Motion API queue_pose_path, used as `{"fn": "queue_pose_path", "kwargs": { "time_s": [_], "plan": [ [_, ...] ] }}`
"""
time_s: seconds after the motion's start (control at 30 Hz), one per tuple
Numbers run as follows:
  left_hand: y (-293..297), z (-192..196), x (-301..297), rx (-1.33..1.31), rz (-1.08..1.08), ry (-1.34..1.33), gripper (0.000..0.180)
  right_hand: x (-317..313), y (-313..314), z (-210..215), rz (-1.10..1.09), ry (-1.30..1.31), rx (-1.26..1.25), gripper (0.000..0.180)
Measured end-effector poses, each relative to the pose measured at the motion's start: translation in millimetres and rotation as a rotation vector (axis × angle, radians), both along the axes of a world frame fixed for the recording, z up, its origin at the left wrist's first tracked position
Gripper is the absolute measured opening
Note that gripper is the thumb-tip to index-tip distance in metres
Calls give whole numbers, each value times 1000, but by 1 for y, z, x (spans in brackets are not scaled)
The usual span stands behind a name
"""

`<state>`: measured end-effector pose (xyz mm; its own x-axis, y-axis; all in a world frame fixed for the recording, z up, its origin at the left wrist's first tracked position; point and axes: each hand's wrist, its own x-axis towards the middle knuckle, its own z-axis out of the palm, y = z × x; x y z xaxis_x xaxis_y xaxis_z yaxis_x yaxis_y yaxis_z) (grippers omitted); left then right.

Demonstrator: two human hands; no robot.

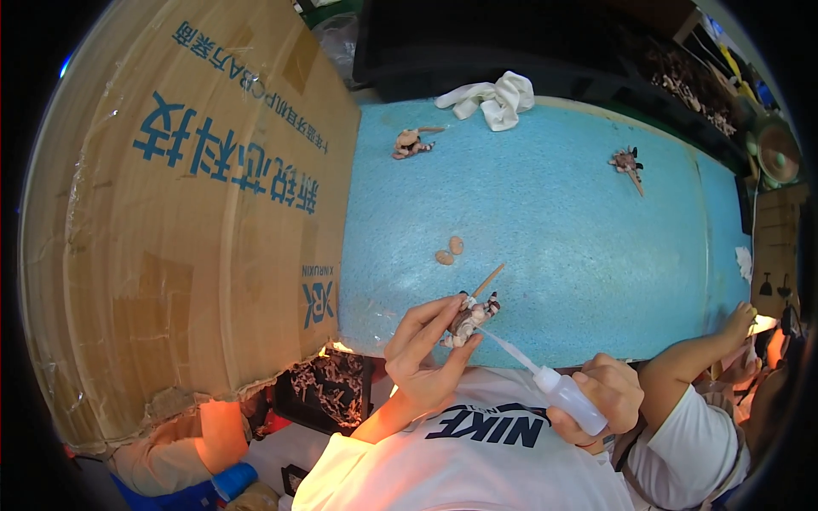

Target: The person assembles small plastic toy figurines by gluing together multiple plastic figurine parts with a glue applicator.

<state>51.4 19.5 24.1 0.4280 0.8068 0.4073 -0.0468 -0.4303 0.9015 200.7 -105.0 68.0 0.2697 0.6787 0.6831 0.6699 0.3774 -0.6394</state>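
Pinched between the fingers of my left hand (423, 349) is a small brown and white figurine (465, 327) with a thin tan stick (488, 280) pointing away from me. My right hand (610, 393) is closed round a translucent white squeeze bottle (573, 401). Its long thin nozzle (511, 347) reaches leftward, the tip at or very near the figurine; whether it touches, I cannot tell. Just beyond my left hand, two small tan oval pieces (450, 250) lie on the blue table mat (545, 221).
A tall cardboard box (196, 221) walls off the left side. Farther back lie white gloves (498, 98) and two more figurines, one at left (411, 145), one at right (628, 163). A black tray (324, 392) of small pieces is at lower left. Another person's arm (694, 358) rests at right.
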Motion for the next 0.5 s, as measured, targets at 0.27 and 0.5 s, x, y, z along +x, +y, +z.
{"fn": "queue_pose_path", "kwargs": {
  "time_s": [0.27,0.5],
  "plan": [
    [-2,-5,-1,-32,2,-9,44,1,-2,1,18,-13,-7,39],
    [-2,-4,-1,-52,-12,-19,46,1,-2,-1,-16,10,15,40]
  ]
}}
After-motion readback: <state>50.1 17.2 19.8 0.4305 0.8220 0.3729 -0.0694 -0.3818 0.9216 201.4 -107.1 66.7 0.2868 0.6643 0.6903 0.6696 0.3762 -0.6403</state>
